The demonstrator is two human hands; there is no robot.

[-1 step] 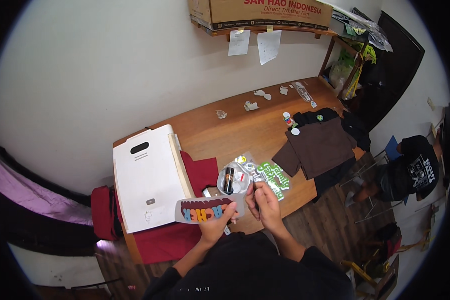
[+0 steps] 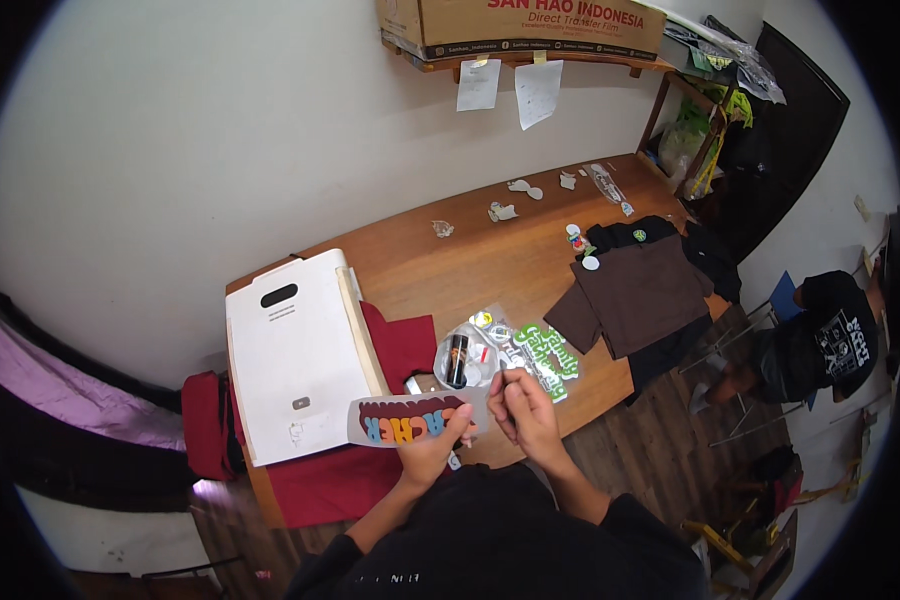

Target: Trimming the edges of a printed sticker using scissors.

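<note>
My left hand (image 2: 432, 453) is closed on a translucent transfer film (image 2: 358, 424), its thumb pressed over the printed side. Bright orange, blue and pink lettering on a dark maroon ground runs along the sheet. Just past the film's right end, my right hand (image 2: 530, 415) has its fingers drawn together in a pinch; whatever lies between the fingertips is too small to make out. Beyond both hands stands a clear round tub (image 2: 480, 375) holding a black cylinder and small white items. To its right lies a green-and-white lettered transfer (image 2: 555, 362).
A white heat press (image 2: 305, 370) stands at left over a maroon garment (image 2: 335, 492). Folded brown cloth (image 2: 650, 290) lies at the table's right. Film scraps (image 2: 525, 189) line the back edge. A cardboard box (image 2: 530, 30) sits on the shelf above. Another person (image 2: 835, 330) is far right.
My right hand has shifted very slightly left and down, toward the film's right end. My left hand and the film stay almost still.
</note>
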